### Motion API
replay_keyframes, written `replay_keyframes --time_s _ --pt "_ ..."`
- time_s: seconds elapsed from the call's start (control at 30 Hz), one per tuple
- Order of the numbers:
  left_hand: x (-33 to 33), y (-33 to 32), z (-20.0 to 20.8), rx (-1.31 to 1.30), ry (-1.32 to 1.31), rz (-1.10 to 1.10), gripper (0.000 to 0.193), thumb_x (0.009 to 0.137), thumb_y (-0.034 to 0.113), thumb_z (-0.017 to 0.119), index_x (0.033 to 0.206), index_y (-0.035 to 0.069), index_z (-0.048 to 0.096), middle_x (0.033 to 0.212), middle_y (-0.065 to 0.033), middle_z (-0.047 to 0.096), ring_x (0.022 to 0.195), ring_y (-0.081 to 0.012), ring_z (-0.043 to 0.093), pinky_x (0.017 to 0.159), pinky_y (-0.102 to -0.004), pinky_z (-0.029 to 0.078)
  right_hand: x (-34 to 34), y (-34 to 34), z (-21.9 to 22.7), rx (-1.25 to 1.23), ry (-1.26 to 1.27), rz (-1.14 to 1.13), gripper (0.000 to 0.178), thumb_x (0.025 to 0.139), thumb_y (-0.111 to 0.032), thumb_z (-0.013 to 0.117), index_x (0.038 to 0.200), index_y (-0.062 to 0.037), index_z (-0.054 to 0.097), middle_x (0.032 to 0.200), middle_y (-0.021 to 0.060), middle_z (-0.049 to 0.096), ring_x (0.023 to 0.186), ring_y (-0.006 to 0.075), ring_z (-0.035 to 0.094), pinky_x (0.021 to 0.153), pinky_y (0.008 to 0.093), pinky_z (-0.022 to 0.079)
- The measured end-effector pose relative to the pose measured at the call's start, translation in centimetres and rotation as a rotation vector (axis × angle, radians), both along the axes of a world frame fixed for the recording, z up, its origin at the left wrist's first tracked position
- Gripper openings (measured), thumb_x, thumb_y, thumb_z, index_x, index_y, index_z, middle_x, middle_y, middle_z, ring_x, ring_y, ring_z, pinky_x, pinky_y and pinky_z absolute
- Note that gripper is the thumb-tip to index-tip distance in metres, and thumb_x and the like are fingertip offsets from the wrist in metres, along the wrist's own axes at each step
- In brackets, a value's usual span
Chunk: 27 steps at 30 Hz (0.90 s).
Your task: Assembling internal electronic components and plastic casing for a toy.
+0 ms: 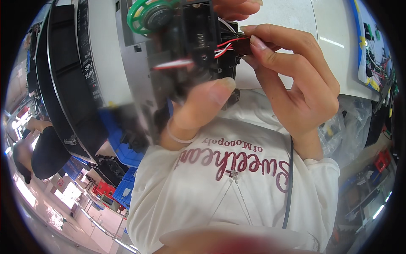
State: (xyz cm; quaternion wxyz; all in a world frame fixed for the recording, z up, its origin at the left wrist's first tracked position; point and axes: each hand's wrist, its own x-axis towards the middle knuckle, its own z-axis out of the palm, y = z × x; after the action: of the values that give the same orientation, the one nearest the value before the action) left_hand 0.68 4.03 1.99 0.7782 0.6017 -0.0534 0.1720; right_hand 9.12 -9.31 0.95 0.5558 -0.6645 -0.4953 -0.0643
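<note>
Close to the camera, my left hand (196, 103) is closed on a black plastic housing (202, 29), its thumb along the near side. Fingertips show beyond the housing's far side, probably of the same hand. A coil spring is visible inside the housing, and a green ring with a dark round centre (158, 17) sits at its left. Thin red, white and black wires (226, 47) come out of its right side. My right hand (298, 72) pinches the wires' ends between thumb and fingertips; a small dark piece there is partly hidden. The housing's lower left is blurred.
Under my hands is a white work surface (281, 15). A long black tray or rail (63, 63) runs along the left, with blue bins (124, 148) below it. To the right are a blue-edged board (372, 51) and a clear plastic bag (349, 127). Another person (46, 152) is at far left.
</note>
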Motion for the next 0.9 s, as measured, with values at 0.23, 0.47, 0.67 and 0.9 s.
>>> replay_keyframes --time_s 0.23,0.47,0.67,0.9 --pt "2.1 -4.4 3.8 -0.490 0.415 0.629 0.102 0.060 0.020 0.083 0.140 0.010 0.022 0.116 -0.0173 0.048 0.111 -0.0307 0.053 0.093 -0.0446 0.048 0.9 -0.6 0.5 -0.029 0.373 0.153 0.029 0.066 0.019 0.062 0.094 0.0091 0.057 0.102 0.0187 0.059 0.092 0.0227 0.059 0.080 0.0297 0.048" --pt "1.4 -3.3 1.6 -0.369 0.136 0.467 0.092 0.064 0.019 0.072 0.140 0.007 0.022 0.121 -0.0196 0.044 0.111 -0.0342 0.050 0.093 -0.0466 0.046 1.1 -0.9 -0.2 -0.096 0.488 0.163 0.034 0.071 0.013 0.063 0.103 0.0093 0.055 0.105 0.0171 0.058 0.096 0.0220 0.058 0.087 0.0313 0.045" --pt "0.9 -1.5 -0.2 -0.261 -0.095 0.328 0.084 0.068 0.018 0.062 0.140 0.005 0.021 0.126 -0.0216 0.041 0.112 -0.0371 0.047 0.092 -0.0483 0.045 0.2 -0.5 -0.6 0.045 0.851 0.260 0.033 0.076 0.010 0.060 0.108 0.0074 0.052 0.111 0.0187 0.055 0.103 0.0232 0.056 0.092 0.0336 0.044" --pt "0.5 -1.1 -1.5 -0.259 -0.207 0.216 0.080 0.071 0.018 0.057 0.142 0.007 0.021 0.128 -0.0241 0.040 0.113 -0.0391 0.045 0.094 -0.0514 0.042 0.9 -0.9 -0.7 0.062 0.891 0.346 0.027 0.084 -0.007 0.058 0.107 0.0055 0.051 0.112 0.0188 0.055 0.103 0.0223 0.057 0.090 0.0344 0.045"
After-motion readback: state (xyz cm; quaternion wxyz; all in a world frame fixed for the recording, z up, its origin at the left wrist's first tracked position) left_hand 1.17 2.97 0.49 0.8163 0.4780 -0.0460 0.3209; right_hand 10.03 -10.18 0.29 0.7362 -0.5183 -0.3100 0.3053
